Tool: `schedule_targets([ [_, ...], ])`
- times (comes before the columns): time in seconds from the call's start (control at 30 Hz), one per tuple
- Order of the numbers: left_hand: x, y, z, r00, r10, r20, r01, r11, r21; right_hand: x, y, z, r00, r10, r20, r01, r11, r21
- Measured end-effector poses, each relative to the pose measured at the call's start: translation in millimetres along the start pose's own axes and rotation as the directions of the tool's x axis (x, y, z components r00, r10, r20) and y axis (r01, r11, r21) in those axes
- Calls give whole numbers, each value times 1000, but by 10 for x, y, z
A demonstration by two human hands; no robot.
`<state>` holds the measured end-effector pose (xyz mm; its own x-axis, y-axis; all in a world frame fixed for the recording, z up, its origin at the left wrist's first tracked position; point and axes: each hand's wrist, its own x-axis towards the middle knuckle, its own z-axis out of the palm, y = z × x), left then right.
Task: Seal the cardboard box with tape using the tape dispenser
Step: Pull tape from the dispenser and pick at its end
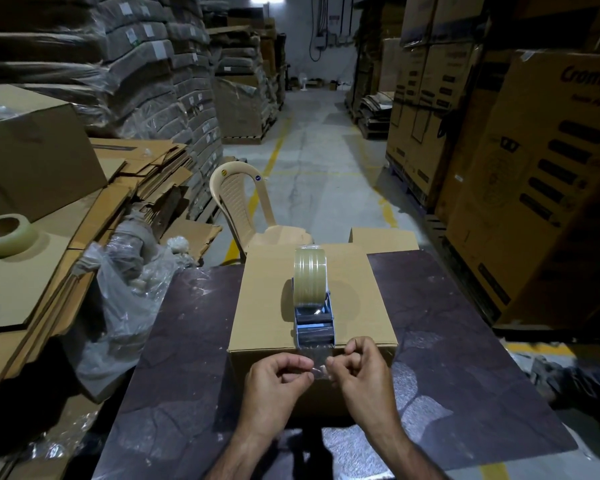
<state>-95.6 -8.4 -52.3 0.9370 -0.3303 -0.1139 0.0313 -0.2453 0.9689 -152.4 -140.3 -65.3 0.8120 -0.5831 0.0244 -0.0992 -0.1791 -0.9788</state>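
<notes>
A closed brown cardboard box point(267, 306) stands on a dark table point(181, 358) in front of me. A tape dispenser point(313, 306) with a roll of clear tape point(310, 268) rests on the box top, along its middle, its blade end at the near edge. A strip of clear tape point(317, 363) hangs from the dispenser over the box's near face. My left hand point(274, 386) and my right hand point(357, 372) each pinch one side of that loose tape end, just below the box's top edge.
A spare tape roll point(6, 233) lies on flattened cardboard at the left, beside a closed box point(32, 150). Crumpled plastic wrap point(125, 299) hangs off the table's left side. A beige plastic chair point(243, 206) stands behind the box. Stacked cartons point(534, 185) line the right.
</notes>
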Motion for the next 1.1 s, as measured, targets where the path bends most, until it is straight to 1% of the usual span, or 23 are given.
schedule_targets([
  [0.2,19,-60,-35,1000,-10,16,10,1000,19,-24,12,-31,999,-5,39,8,998,-57],
  [0.3,23,-87,-57,999,-44,19,44,999,-19,-51,-6,-45,1000,-2,-6,1,995,-97],
  [0.37,-1,-103,-85,996,-87,22,86,996,30,-63,-17,-61,999,2,-50,-9,990,-139],
  [0.47,-56,-69,-178,984,-167,65,150,966,213,-61,-97,-136,996,-4,-85,-14,976,-219],
  [0.5,-66,-17,-215,983,-168,74,146,960,238,-49,-147,-166,995,-23,-95,-1,970,-241],
  [0.57,-59,148,-279,994,-102,50,88,967,240,-1,-262,-212,991,-77,-113,45,963,-265],
  [0.67,12,459,-324,992,99,-81,-75,963,257,152,-440,-229,982,-144,-123,112,965,-238],
  [0.73,128,596,-302,960,202,-194,-151,956,250,290,-560,-202,979,-177,-97,155,968,-198],
  [0.8,279,671,-250,935,266,-236,-199,941,274,437,-653,-162,978,-201,-61,186,964,-190],
  [0.87,441,699,-192,936,288,-204,-219,927,303,579,-698,-112,982,-187,0,183,965,-186],
  [1.0,626,723,-103,988,138,-69,-121,970,211,741,-678,-45,981,-76,181,99,988,-119],
  [1.1,643,691,-67,990,141,-13,-136,972,191,780,-622,-35,967,-52,251,65,997,-41],
])
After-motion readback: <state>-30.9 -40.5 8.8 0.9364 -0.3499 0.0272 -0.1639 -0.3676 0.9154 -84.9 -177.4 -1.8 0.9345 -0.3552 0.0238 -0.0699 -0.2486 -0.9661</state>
